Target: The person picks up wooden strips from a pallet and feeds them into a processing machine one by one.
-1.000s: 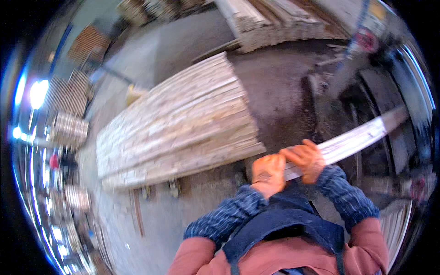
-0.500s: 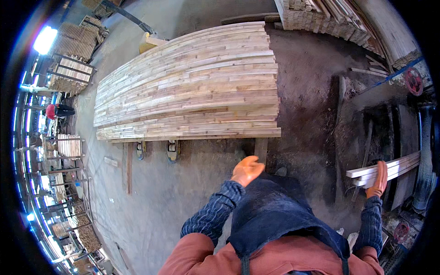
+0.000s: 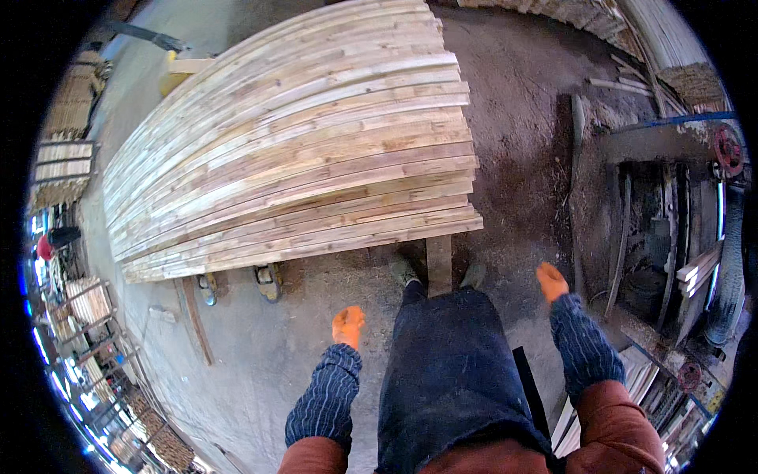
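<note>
- Orange-gloved left hand hangs over bare grey concrete floor, fingers loosely curled, with nothing in its grip.
- Orange-gloved right hand, also empty, is held out on the other side of the body, its fingers partly bent and well apart from the left.
- Broad stack of long, pale, knotty wooden boards lies ahead of both hands, touching neither; its near long edge runs beyond the left hand, and its right-hand end stops short of the right hand, to that hand's left.
- Small bundle of pale, squared wooden strips rests at right on a dark metal machine, out beyond the right hand and apart from it.
- Red handwheel marks the machine's far end.
- Long dark-blue apron fills the space between the arms; two dusty shoes stand just short of the stack, a flat brown plank between them.
</note>
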### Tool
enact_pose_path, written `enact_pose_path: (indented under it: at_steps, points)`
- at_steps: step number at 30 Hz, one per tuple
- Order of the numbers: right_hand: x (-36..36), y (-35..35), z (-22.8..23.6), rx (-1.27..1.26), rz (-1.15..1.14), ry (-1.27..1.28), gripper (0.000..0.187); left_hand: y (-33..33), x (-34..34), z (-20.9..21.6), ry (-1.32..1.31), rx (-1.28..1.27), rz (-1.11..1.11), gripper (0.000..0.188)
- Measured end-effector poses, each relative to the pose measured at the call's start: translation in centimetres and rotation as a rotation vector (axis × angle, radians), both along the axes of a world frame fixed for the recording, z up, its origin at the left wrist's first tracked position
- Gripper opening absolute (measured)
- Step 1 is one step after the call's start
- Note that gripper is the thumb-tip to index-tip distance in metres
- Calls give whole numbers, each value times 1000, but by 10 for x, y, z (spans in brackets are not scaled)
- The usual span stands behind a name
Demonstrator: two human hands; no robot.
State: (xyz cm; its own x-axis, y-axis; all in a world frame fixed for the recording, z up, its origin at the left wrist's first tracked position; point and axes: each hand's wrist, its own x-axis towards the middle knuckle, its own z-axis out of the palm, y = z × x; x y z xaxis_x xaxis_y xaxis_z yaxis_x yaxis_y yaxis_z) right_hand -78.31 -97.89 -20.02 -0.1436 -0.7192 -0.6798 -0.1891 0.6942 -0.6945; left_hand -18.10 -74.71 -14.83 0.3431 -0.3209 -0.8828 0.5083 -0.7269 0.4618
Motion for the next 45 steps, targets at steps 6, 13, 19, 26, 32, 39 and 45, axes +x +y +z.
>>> enact_pose_path:
  at_steps: [6,13,19,26,32,39,45]
  points:
    - [133,-107,-78,402,82,16,48,-81,21,-57,53,-23,213,72]
    - [171,-165,-209,70,1079,623,46,-130,60,-168,83,32,639,96]
    - [197,-164,-234,485,65,146,51,-146,100,-238,206,-346,819,99]
    - [168,-136,-212,269,336,223,46,-155,87,-217,216,-306,945,98]
    - [145,-129,-173,414,716,238,41,-129,81,-182,245,-293,948,99]
    - [372,-96,-54,614,1227,-354,62,-87,3,-65,-20,-168,545,63]
    - [599,-4,49,351,1655,-485,117,-78,-104,29,180,-163,-772,34]
